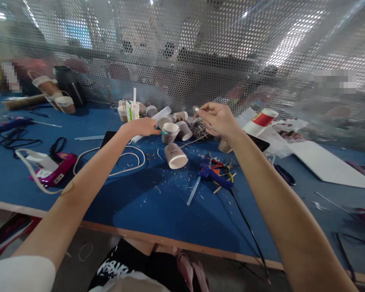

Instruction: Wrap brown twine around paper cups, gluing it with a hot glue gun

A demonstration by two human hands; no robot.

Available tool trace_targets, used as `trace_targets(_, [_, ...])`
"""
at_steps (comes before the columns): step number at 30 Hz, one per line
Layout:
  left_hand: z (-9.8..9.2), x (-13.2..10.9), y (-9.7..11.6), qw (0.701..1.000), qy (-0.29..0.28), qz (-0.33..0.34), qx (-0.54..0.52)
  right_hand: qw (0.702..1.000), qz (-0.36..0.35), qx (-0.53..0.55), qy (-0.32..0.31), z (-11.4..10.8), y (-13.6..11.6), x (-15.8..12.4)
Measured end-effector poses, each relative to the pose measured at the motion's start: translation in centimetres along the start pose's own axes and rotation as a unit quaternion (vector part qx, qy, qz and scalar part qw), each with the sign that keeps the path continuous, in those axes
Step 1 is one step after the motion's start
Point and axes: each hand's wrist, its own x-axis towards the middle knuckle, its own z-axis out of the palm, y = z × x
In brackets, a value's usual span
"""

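Blue worktable [134, 219]: an upright cup [169, 137] stands just beyond the nearer left hand's [144, 126] fingertips, grip unclear; right hand [217, 117] pinches a small pale thing [196, 109].

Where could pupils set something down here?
Mainly the front, bar scraps, between left forearm, blue glue gun and table edge; a smaller patch between the gun's black cable and right forearm. Crowded: the back, where cups cluster.

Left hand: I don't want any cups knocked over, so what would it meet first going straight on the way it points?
Likely the mouth-up, white-rimmed cup just ahead of the left hand; depth is unclear, and its fingertips may already touch it.
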Motion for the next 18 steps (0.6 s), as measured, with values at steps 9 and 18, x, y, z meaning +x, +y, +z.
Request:
trace_targets(9, [-0.3,-1.9,6.4,0.917,0.183,0.220,-0.277,0.998,-0.055,-0.015,-0.017,0.9,-1.1,-1.6])
trace_targets(18, [-0.1,-1.5,8.3,0.858,0.122,0.276,-0.415,0.983,-0.185,0.007,-0.003,-1.1,-3.9,-2.6])
